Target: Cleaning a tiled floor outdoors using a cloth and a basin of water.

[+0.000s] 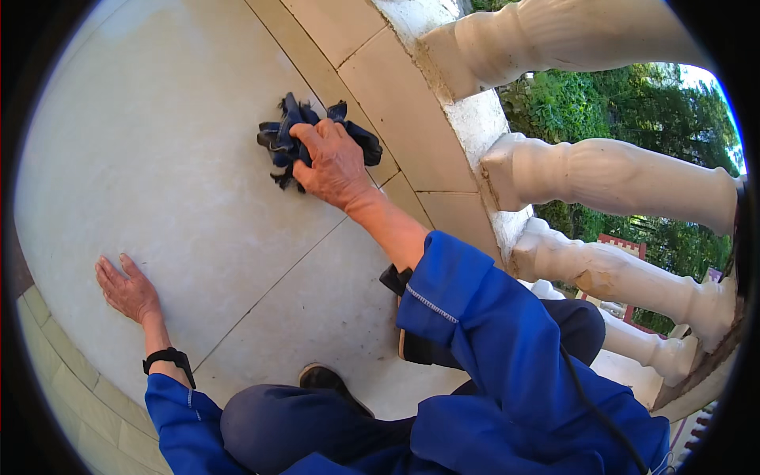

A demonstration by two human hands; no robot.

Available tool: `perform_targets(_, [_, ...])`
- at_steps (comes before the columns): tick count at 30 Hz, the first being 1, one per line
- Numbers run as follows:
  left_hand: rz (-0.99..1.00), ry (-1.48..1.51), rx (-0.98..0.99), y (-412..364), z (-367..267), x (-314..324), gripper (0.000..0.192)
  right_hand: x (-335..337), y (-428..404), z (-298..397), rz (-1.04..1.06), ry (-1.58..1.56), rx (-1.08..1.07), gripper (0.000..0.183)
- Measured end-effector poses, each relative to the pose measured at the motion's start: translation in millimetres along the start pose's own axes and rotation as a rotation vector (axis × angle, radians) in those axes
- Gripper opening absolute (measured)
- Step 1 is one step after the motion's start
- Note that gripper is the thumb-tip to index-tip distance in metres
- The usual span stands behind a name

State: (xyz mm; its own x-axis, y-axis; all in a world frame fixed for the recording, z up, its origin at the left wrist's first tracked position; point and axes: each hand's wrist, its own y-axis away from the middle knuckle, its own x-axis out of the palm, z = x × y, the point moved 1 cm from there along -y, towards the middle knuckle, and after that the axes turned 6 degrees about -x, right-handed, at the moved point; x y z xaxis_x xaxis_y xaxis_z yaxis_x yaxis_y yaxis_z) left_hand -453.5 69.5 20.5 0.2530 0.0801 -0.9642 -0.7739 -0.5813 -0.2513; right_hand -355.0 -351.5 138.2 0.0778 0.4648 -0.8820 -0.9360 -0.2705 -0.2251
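Observation:
My right hand point(332, 160) grips a bunched dark blue cloth point(291, 133) with frayed edges. The cloth rests on the pale floor tile point(178, 142), close to the seam with a narrow tan border strip point(332, 80). Over at the left, my left hand point(127, 288) hangs above or lies on the same tile, its fingers spread and nothing in it. From this angle I cannot tell whether its palm touches the floor.
A row of cream balusters point(594, 178) stands on a white ledge point(475, 127) at the right, with greenery point(570, 107) beyond. My knee point(267, 427) and dark shoe point(332, 383) are close below. A cable point(585, 395) runs along my right sleeve.

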Motion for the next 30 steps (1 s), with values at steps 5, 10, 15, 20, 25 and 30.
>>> perform_targets(5, [0.009, 0.046, 0.015, 2.8, -5.5, 0.5, 0.062, -9.2, 71.6, -61.7, 0.084, 0.096, 0.163, 0.042])
perform_targets(10, [-0.013, 0.027, 0.011, -1.0, 8.4, 6.4, 0.063, -72.3, 210.9, -89.9, 0.41, 0.196, 0.451, 0.039])
perform_targets(15, [-0.001, -0.001, -0.023, -1.8, 6.4, 4.1, 0.065, -109.5, 218.6, -85.3, 0.516, 0.153, 0.766, 0.037])
perform_targets(20, [0.016, 0.04, -0.005, -0.2, -0.9, -1.1, 0.066, -80.7, 148.5, -74.5, -0.029, 0.063, 0.428, 0.037])
perform_targets(25, [0.014, 0.051, -0.008, -4.9, -0.3, 0.2, 0.067, -33.0, 156.5, -65.1, 0.111, -0.012, 0.521, 0.034])
perform_targets(30, [0.036, 0.027, -0.035, -1.2, 3.7, 4.6, 0.071, -22.1, 226.2, 25.5, 0.642, -0.354, 0.122, 0.034])
